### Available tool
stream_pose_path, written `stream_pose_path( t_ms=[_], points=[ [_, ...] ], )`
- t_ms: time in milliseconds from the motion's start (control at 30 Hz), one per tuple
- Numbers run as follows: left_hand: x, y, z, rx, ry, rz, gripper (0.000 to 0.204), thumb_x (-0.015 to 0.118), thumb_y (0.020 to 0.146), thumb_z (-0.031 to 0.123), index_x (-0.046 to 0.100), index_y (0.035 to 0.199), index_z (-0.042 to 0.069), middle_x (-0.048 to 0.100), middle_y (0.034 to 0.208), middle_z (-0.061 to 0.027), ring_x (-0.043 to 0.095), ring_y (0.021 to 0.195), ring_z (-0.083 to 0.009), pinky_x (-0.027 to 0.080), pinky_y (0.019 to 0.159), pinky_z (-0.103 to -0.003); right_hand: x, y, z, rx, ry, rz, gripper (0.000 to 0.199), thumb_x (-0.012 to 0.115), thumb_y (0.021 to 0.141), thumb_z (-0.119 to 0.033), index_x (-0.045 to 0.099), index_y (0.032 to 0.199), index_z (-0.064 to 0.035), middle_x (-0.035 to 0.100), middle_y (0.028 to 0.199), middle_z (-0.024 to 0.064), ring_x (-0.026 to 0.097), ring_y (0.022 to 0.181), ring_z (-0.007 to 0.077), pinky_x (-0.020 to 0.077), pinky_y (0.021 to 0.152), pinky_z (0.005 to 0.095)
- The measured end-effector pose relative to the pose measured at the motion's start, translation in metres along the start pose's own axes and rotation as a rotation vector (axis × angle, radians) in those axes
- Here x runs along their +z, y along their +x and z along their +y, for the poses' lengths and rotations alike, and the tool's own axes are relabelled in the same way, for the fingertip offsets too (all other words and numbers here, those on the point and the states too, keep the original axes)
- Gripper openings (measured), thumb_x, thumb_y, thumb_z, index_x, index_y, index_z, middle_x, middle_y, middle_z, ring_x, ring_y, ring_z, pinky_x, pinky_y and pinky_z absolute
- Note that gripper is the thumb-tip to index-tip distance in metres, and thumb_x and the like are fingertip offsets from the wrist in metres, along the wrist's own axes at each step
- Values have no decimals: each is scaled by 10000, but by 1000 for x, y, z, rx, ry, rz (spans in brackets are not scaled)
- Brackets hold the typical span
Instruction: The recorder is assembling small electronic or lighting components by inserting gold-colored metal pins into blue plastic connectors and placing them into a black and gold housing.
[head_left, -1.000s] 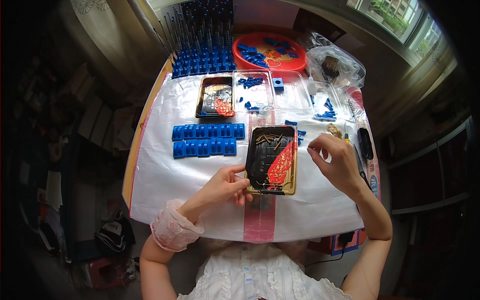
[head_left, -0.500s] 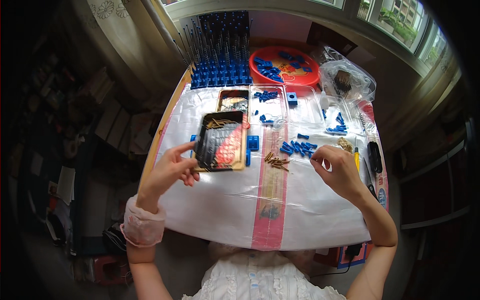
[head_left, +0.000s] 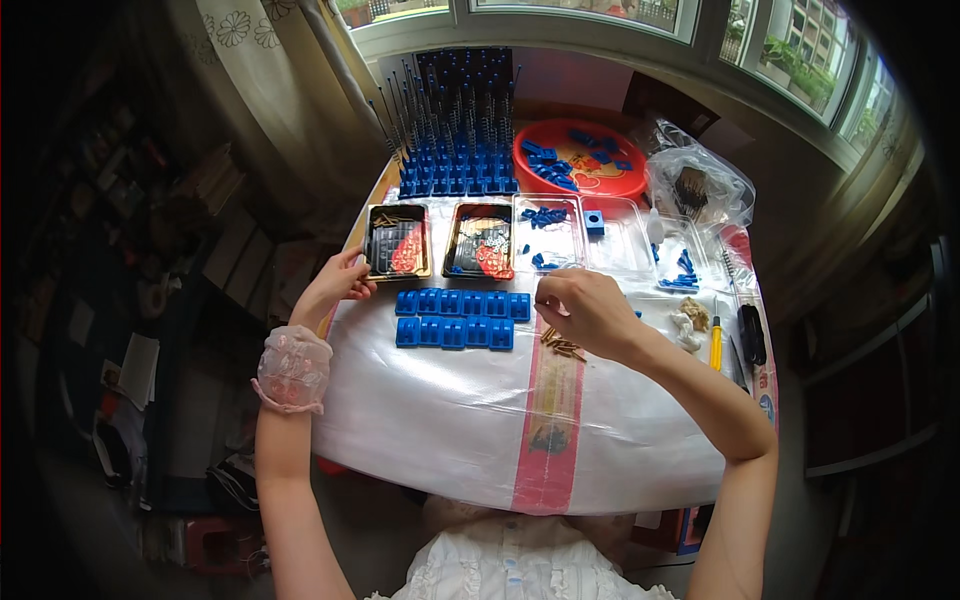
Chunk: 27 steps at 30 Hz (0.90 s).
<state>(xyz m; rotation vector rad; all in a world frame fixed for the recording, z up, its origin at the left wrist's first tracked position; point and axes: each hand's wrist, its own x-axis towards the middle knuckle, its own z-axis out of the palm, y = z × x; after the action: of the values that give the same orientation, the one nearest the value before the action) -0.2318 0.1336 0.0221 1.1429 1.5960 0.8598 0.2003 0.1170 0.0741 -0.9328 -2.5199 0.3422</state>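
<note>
My left hand grips the lower left edge of a black tray with a gold rim and a red printed pattern, between thumb and fingers. A few brass pins lie at its far end. My right hand hovers with thumb and forefinger pinched, above the right end of two rows of blue plastic blocks. Whatever it may hold is hidden. Just below that hand, loose brass pins lie on the striped sheet. The hand and wrist cover most of the small blue parts behind them.
A second black tray and clear plastic boxes stand in a row. Behind are blue blocks with upright springs and a red basin. A yellow-handled tool and a black case lie right.
My left hand has carried the black tray away to the far left, uncovering the blue block rows. My right hand has moved left from beside the small blue parts towards those rows.
</note>
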Motion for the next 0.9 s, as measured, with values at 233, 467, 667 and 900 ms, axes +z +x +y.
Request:
stream_pose_path(
  t_ms=[233, 467, 667, 900],
  points=[
    [6, 32, -21, 45, 248, 89, 470, 591, 1030, 237, 545, 1455, 44, 726, 819, -90, 658, 552, -114, 532, 512, -238, 46, 57, 13, -152, -171, 107, 185, 735, 862, -164, 704, 876, 18, 667, 960, 135, 637, 980, 296, 575, 807, 411],
    [16, 36, -22, 140, 309, 193, 421, 634, 1007, 252, 643, 1348, 6, 724, 791, -83, 669, 566, -124, 551, 512, -262, 90, 92, 28, -228, -330, 33, 159, 759, 809, -176, 739, 799, -19, 689, 929, 104, 619, 993, 277, 567, 808, 381],
    [-5, 43, -25, 191, 294, 241, 359, 636, 946, 151, 699, 1245, -37, 687, 722, -54, 612, 545, -95, 497, 499, -242, 105, 102, 34, -227, -329, 52, 103, 689, 785, -91, 724, 711, -29, 693, 832, 130, 673, 884, 292, 575, 750, 398],
    [-17, 41, -14, 202, 320, 272, 361, 628, 887, 143, 740, 1180, -35, 729, 737, -90, 663, 591, -114, 536, 556, -262, 100, 107, 29, -193, -233, 122, 58, 688, 781, -42, 696, 753, 8, 686, 882, 173, 710, 867, 331, 590, 757, 425]
  ],
)
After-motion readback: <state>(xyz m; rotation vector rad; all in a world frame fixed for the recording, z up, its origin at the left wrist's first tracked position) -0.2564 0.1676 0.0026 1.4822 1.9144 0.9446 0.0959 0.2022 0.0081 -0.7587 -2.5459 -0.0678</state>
